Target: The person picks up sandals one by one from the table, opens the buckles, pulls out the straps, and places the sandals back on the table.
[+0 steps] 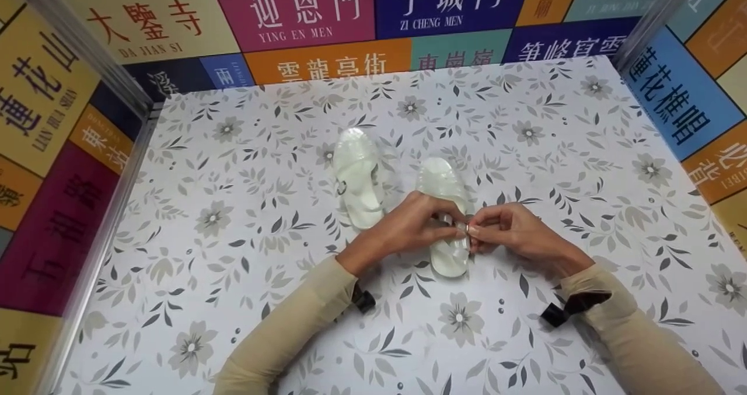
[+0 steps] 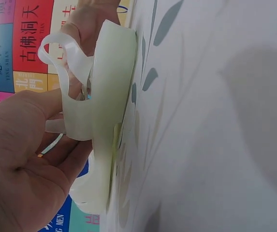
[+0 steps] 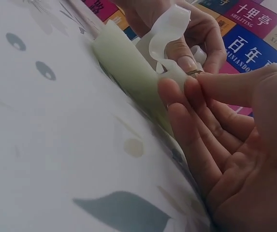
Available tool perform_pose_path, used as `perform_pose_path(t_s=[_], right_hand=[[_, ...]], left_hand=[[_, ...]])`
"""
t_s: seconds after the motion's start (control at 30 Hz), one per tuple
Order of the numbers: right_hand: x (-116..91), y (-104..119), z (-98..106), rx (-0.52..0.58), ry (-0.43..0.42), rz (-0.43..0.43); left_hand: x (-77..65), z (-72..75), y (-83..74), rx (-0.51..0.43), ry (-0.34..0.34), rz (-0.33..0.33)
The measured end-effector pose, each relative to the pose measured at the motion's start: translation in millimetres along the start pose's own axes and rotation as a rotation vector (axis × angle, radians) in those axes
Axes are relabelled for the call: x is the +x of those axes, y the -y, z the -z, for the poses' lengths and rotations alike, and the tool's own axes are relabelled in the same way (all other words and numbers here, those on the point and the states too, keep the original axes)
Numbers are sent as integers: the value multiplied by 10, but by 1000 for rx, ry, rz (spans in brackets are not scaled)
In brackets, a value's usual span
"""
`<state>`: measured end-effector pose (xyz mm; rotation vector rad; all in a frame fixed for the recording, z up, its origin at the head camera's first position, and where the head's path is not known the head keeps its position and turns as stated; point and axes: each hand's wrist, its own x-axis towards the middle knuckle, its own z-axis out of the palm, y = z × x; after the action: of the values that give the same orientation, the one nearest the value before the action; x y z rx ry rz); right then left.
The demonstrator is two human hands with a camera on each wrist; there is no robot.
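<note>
Working the buckle (image 3: 195, 72) on this sandal (image 1: 439, 176), I think.
Sandal's flat on floral sheet (image 1: 467, 377); my left hand (image 1: 408, 223) pinches its strap (image 3: 174, 73), right hand (image 1: 519, 231) the buckle at its right edge. Next likely needs steady strap, finer pinch. Mate (image 1: 356, 156) sits left of it.

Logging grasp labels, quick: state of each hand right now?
Left hand: closed, pinching the sandal strap.
Right hand: closed, pinching the small metal buckle.
</note>
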<state>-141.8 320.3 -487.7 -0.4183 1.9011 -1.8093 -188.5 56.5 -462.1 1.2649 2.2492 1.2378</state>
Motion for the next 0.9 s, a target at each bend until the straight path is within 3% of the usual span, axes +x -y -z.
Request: perform_pose_path(t_s=[0.2, 0.37, 0.5, 0.73, 0.9], right_hand=[[13, 18, 36, 12, -7, -11], [4, 28, 13, -47, -52, -26], [-3, 24, 6, -82, -42, -6], [-47, 41, 55, -92, 109, 96], [-42, 26, 37, -107, 86, 126]], left_hand=[[-2, 32, 17, -7, -41, 30], [-8, 39, 40, -60, -68, 39], [-6, 32, 53, -80, -50, 25], [-19, 85, 64, -50, 16, 7], [-37, 130, 56, -75, 36, 25]])
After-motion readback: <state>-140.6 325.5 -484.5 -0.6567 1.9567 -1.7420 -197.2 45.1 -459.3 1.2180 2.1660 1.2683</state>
